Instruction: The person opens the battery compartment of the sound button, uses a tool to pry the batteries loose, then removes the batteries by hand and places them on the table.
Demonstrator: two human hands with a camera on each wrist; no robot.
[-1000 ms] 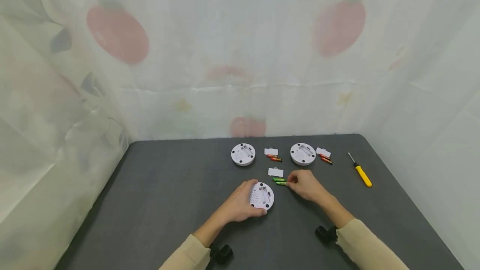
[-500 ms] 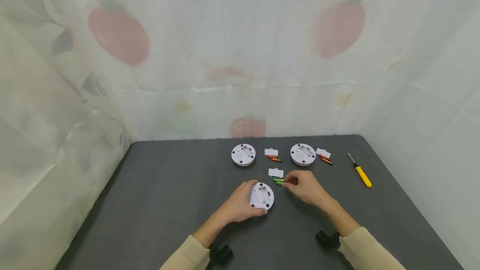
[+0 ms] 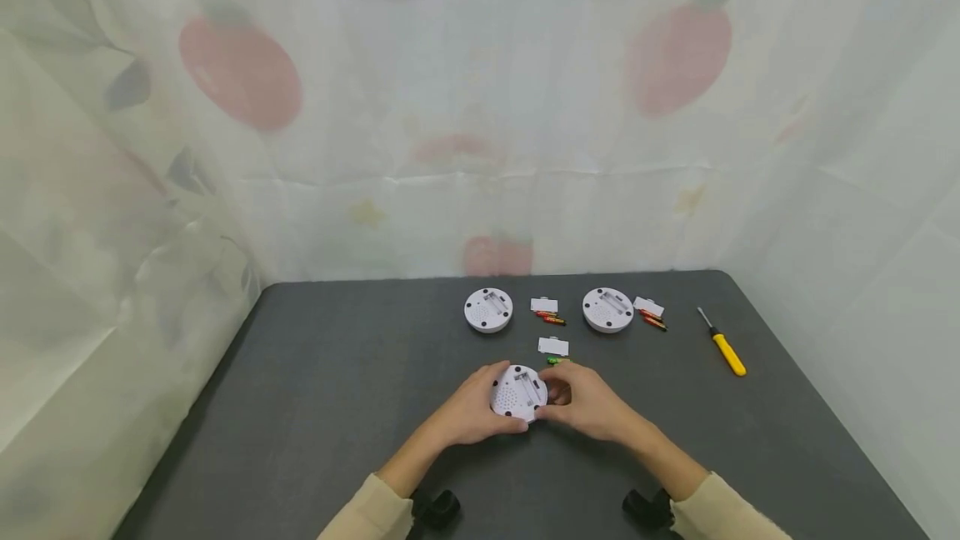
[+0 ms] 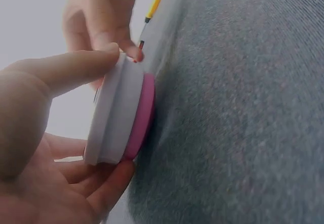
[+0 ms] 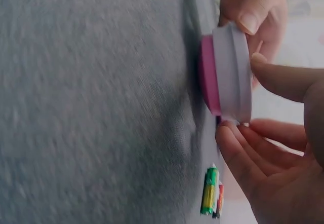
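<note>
My left hand [image 3: 476, 409] grips the left side of a round white device [image 3: 513, 395], thumb on the near rim and fingers round the far side. The device's dotted back and open battery compartment face up; its pink underside [image 4: 140, 117] shows in both wrist views. My right hand [image 3: 592, 402] holds the opposite rim, thumb near and curled fingers far. I cannot tell whether a battery is inside the right hand's fingers. A green battery [image 5: 208, 191] lies just beyond the right hand, close to a white battery cover [image 3: 553, 347].
Two more white round devices [image 3: 488, 310] [image 3: 607, 310] stand at the table's back. Beside them lie white covers [image 3: 544, 305] [image 3: 648, 307] and red batteries [image 3: 551, 317] [image 3: 654, 321]. A yellow-handled screwdriver [image 3: 727, 352] lies at the right of the grey table [image 3: 360, 373]. Curtains rise behind and beside it.
My right hand has moved left from the green batteries to the device's right rim. One green battery now shows where two did. My left hand and the device have shifted slightly left.
</note>
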